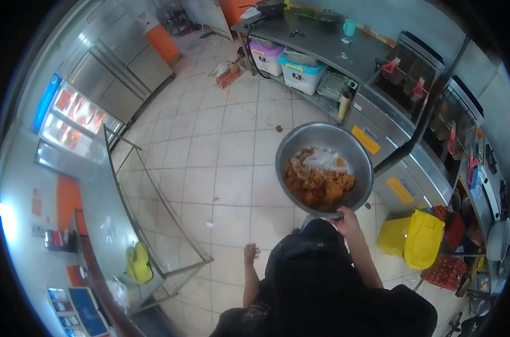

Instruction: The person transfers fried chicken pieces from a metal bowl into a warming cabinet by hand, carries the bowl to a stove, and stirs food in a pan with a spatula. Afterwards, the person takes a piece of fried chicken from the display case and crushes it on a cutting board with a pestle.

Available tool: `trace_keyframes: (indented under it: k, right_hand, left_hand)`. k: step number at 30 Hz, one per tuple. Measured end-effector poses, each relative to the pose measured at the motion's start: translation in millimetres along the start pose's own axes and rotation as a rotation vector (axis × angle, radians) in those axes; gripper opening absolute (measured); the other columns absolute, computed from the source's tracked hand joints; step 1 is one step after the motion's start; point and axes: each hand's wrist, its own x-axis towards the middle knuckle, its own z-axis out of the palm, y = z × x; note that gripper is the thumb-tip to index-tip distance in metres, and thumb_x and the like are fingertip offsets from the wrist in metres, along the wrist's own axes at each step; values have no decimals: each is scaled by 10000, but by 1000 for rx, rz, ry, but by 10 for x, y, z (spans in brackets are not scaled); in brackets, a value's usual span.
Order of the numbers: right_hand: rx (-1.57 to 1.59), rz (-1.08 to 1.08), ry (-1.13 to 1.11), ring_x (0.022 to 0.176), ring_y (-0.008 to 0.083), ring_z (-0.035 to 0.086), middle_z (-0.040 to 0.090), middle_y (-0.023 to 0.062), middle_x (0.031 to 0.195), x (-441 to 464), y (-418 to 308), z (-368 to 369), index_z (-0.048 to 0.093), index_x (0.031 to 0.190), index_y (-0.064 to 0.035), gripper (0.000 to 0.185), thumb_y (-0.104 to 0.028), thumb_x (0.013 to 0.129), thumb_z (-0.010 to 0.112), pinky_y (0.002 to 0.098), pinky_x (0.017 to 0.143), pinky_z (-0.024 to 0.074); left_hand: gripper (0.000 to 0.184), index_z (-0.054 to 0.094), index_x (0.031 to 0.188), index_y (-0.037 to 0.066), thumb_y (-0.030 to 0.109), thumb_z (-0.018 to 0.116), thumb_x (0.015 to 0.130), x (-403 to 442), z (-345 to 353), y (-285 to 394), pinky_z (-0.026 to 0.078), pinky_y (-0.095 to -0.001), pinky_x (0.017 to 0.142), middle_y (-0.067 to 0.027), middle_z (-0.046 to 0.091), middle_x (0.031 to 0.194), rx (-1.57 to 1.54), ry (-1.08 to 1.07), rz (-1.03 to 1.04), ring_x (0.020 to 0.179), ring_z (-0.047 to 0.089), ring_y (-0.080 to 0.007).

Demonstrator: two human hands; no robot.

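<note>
1. Fridge (75,115) with a blue top and lit glass doors stands at far left, near a tall steel cupboard (126,67).
2. Table (104,222) with a pale top runs down the left side; on its near end lies a yellow bundle (138,263), too unclear to name.
3. Red box (228,75) lies on the tiled floor, near the far counter (322,48).
4. Left hand (251,253) hangs over the floor, holding nothing; its fingers are slightly spread.
5. Purple-lidded tub (266,60) and blue-lidded tub (301,77) sit side by side under that counter.
6. Large metal bowl (322,137) is in front of the person, right of the middle, with brown food (322,184) inside and clear plastic (325,159) over part of it.
7. Right hand (348,221) grips the bowl's near rim, fingers pinching the edge; how the hidden ones lie, I cannot tell.
8. Yellow bin (398,234) stands on the floor right of that hand, beside a red crate (446,273).
9. Fryers (443,121) with red-pink handles line the right wall.
</note>
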Motion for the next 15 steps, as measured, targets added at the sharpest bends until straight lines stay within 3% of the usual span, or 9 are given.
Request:
trace_keyframes:
  k: [2,4,8,11,12,13,15]
  right_hand:
    - [11,-41,48,1052,415,566,499,201,1212,513,-400,536,393,1232,5,413,-70,839,493,588,812,560]
    - [35,-104,-15,1050,403,563,504,195,1207,1276,-771,888,384,1238,4,430,-69,831,499,587,836,556]
    - [57,-175,-136,1029,399,560,505,186,1178,2844,-1813,1866,440,1143,-14,323,-70,833,508,566,800,580]
    - [114,-163,-106,1023,406,575,516,200,1175,4014,-2584,2526,453,1133,10,306,-62,838,490,562,772,595]
    - [118,-135,-103,1029,406,572,512,206,1176,4433,-2912,2831,450,1147,22,320,-55,839,482,559,764,600]
    - [138,-154,-146,1030,410,566,504,217,1164,4721,-3220,3130,438,1155,41,328,-52,842,476,553,758,607]
    - [204,-163,-107,971,443,583,511,261,1119,5186,-3627,3625,429,1091,92,278,-52,857,471,539,740,618]
  left_hand:
    - [324,530,1175,51,303,528,971,225,199,1047,517,-333,538,-131,671,954,9,-8,212,737,668,-201]
    - [397,525,1201,59,383,548,974,454,310,1835,538,-346,632,-131,671,1017,11,-19,306,819,677,-220]
    - [381,517,1200,47,362,535,985,925,442,2668,537,-333,617,-141,674,997,65,29,303,789,678,-212]
    - [313,564,1111,45,322,562,963,1290,412,2518,498,-310,510,-109,666,895,155,116,177,709,665,-190]
    - [298,583,1090,37,306,548,965,1454,242,2180,504,-312,500,-102,658,867,268,69,66,665,648,-179]
    - [294,593,1092,45,305,555,959,1368,221,2033,505,-292,489,-102,652,850,193,99,100,639,634,-171]
    - [408,559,1176,46,379,564,940,1193,175,1848,545,-427,605,-139,667,957,-30,97,-289,750,675,-274]
